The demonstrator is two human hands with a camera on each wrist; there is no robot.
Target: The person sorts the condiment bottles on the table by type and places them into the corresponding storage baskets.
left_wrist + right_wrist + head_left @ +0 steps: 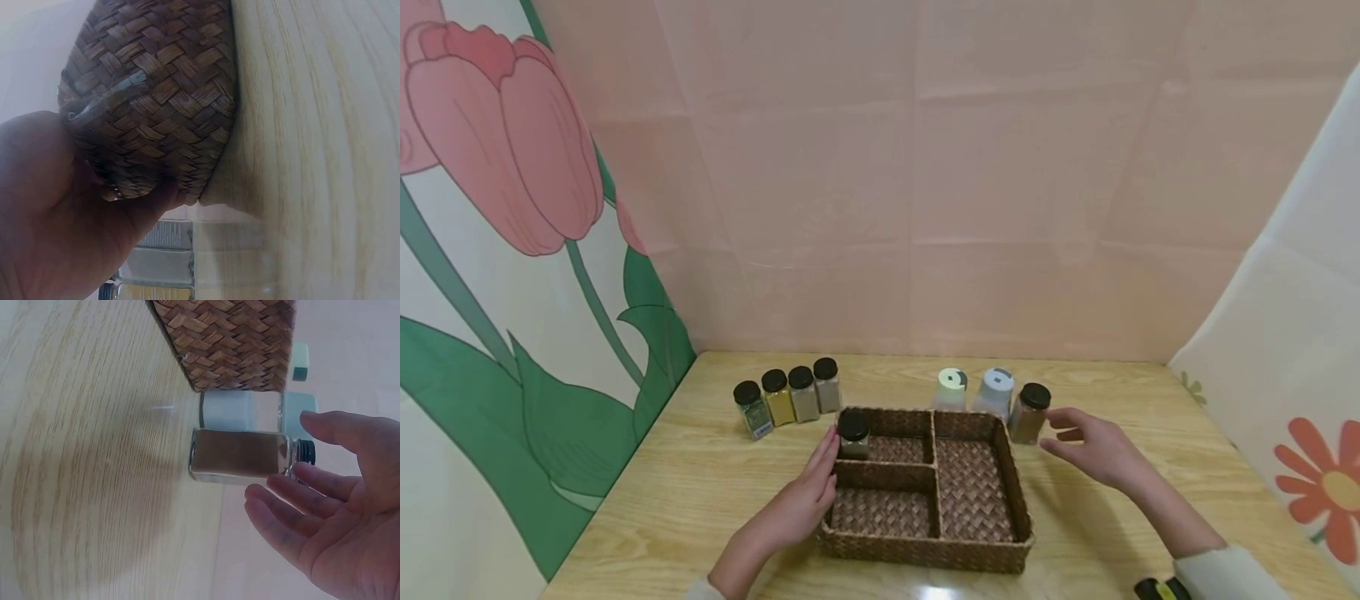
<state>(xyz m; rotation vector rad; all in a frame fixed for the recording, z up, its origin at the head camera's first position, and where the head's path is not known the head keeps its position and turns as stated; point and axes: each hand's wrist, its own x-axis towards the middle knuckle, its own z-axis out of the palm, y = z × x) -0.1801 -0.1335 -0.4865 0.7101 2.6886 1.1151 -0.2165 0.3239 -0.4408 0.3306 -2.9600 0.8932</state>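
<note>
A brown woven basket with three compartments sits on the table. My left hand holds its left side, thumb at the rim and fingers along the outer wall. A black-capped jar stands in the back left compartment. To the basket's right, my right hand is spread beside a black-capped jar of brown powder. In the right wrist view, its fingertips are close to the cap end of this glass jar, with the thumb apart on the other side.
Behind the basket's left corner stand several black-capped jars, one with yellow contents. Two pale-topped containers stand behind its right part. A pink cloth hangs along the table's back edge. A dark object shows near the right sleeve.
</note>
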